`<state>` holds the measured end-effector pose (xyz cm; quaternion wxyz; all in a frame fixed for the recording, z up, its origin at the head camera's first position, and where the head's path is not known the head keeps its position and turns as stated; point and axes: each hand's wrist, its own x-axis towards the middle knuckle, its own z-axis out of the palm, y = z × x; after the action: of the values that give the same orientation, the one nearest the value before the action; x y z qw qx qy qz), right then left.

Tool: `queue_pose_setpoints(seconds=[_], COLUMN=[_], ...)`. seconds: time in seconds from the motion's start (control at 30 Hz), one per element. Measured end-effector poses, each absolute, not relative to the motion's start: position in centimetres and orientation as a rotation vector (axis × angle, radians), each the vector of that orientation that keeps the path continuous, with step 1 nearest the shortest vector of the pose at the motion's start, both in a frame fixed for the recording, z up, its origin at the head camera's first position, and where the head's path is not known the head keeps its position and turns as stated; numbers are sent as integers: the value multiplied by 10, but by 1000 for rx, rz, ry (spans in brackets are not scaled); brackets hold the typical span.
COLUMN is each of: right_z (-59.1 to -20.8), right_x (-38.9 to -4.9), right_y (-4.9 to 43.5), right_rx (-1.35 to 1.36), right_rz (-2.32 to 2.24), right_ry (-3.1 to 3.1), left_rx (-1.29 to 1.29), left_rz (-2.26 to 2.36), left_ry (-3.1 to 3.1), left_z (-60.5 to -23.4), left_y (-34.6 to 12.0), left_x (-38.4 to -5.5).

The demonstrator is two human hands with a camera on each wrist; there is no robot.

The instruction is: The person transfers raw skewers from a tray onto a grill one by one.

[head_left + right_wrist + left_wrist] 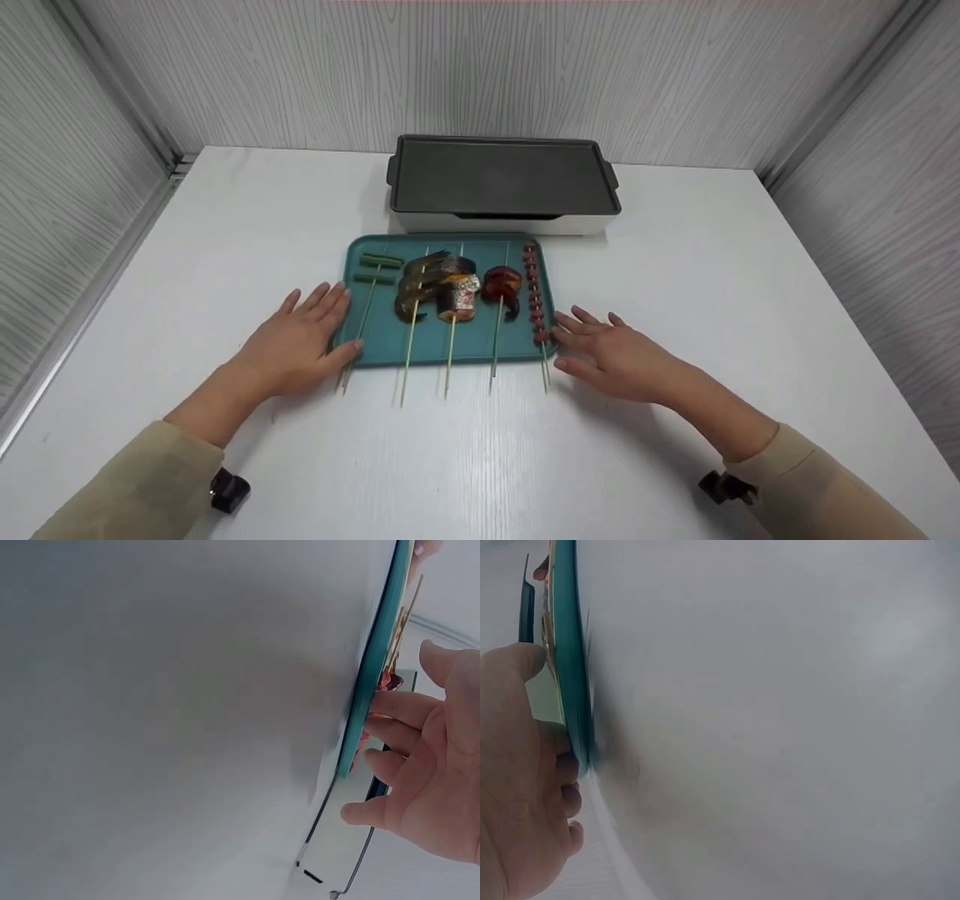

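Note:
A teal tray [427, 351] lies in front of a grill, with several bamboo skewers side by side, their sticks jutting over the near rim. From left to right they carry green stalk pieces [375, 278], shrimp [411, 294], silver-skinned fish chunks [456, 289], a dark red tentacle-like piece [501, 286] and small red meat pieces [535, 300]. My left hand [296, 349] is flat at the tray's left edge, fingers straight, thumb over the near left corner beside the leftmost stick. At the right edge, my right hand [611, 352] has its fingertips against the rim, fingers loosely extended.
Behind the tray stands an electric grill with a dark flat plate [502, 180] and a white base [585, 224]. Everything rests on a white table [675, 285], enclosed by wood-grain panels [480, 75] at the back and sides.

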<state>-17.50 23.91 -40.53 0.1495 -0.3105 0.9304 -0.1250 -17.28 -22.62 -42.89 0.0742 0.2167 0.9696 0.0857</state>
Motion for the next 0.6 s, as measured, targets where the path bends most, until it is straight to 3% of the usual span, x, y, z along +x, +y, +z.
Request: queue_pose_setpoints(seconds=[0.6], right_z=[-407], right_x=[-175], right_y=[237], right_rx=[-812], right_rz=[-478], right_ry=[2660], left_rx=[739], left_rz=[268], left_ry=[2873], left_z=[-427], left_y=[-237], left_x=[-176])
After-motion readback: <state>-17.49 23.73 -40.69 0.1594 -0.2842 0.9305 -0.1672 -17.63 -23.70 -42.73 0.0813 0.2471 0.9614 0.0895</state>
